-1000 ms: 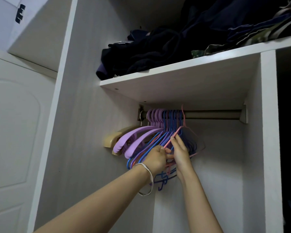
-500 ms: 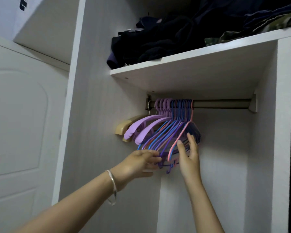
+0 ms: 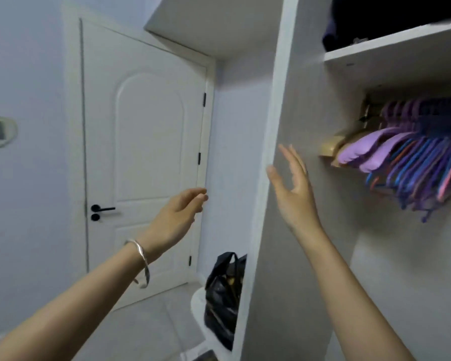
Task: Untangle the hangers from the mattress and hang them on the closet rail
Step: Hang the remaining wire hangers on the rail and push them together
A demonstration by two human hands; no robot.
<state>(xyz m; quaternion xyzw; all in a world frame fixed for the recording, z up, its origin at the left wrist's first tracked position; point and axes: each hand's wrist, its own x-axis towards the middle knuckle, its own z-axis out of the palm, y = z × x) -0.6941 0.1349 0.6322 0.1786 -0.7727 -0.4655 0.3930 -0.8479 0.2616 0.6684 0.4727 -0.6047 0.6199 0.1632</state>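
A bunch of purple, blue and pink hangers hangs under the closet shelf at the far right; the rail itself is blurred and mostly hidden by their hooks. A beige wooden hanger is at the left end of the bunch. My right hand is raised in front of the closet's side panel, left of the hangers, fingers spread, holding nothing. My left hand, with a silver bracelet on the wrist, is out in front of the door, fingers loosely curled and empty. The mattress is out of view.
The closet's white side panel stands between my two hands. A white door with a black handle is at the left. A black plastic bag sits on a white object low by the closet. Dark clothes lie on the shelf above.
Both hands have let go of the hangers and pulled back to the left. The view has swung left toward the door, leaving the hangers at the right edge.
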